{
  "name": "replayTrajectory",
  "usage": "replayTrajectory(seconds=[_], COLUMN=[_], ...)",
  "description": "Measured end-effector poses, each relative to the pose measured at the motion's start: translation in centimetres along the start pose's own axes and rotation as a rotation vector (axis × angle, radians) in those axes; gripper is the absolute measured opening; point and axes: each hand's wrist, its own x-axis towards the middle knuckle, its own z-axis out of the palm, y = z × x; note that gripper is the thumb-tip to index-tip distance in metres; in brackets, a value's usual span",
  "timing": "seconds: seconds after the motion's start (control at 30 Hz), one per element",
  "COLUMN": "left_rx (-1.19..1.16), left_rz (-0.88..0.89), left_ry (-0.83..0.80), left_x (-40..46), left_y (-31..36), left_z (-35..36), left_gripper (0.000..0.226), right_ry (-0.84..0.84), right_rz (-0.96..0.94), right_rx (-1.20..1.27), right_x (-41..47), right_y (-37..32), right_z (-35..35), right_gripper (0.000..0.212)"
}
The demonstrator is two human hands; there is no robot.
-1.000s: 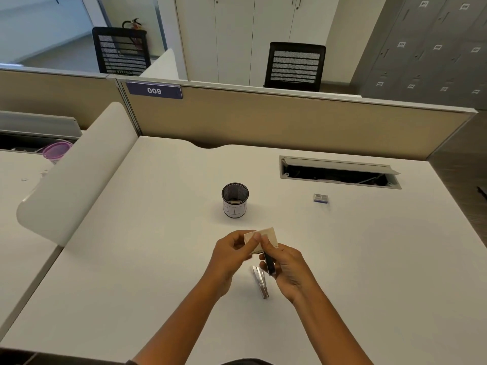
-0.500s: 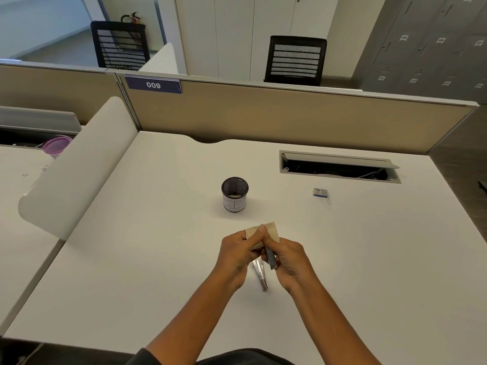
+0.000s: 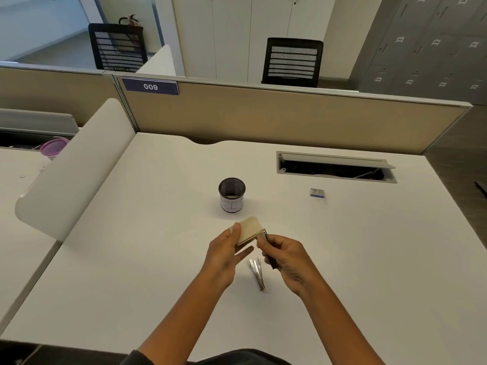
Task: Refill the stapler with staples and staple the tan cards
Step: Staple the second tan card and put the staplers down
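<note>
Two hands are working together, stapling the tan cards above the desk.
We are pinching the cards (image 3: 249,229) in our left hand (image 3: 224,255) while our right hand (image 3: 286,256) is gripping the stapler (image 3: 264,242) at their right edge; we are keeping the stack squared and seated deep in the mouth before squeezing firmly.

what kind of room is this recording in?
Looks like an open-plan office workstation. A tan partition carrying a "009" number plate backs the white desk, which has a cable hatch. Mesh office chairs and grey lockers stand behind.
</note>
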Motion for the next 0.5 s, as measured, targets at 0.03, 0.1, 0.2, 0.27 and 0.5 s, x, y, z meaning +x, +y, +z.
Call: replayTrajectory(seconds=[0.03,0.1,0.2,0.27,0.5], left_rx=[-0.019,-0.034,-0.01,0.018,0.129], left_rz=[0.0,-0.009,-0.017,0.004,0.112], left_ry=[0.056,0.137,0.163,0.139,0.087], left_x=[0.2,0.5,0.7,0.7,0.3], left_y=[-0.1,-0.1,-0.1,-0.2,-0.4], left_z=[-0.1,-0.4,-1.0,-1.3,-1.4], left_gripper=[0.025,0.018,0.01,0.011,0.02], right_ry=[0.038,0.146,0.347,0.443,0.574], right_rz=[-0.007,-0.025,-0.079,-0.098,-0.03], right_rx=[-0.043,-0.143,-0.385,-0.623,-0.929], right_x=[0.0,0.3,1.4,2.4,4.8], right_y=[0.3,1.2,2.8,3.9,6.2], right_z=[-0.4,-1.3,-3.3,-4.8,-7.9], right_gripper=[0.032,0.024,0.02,0.036,0.05])
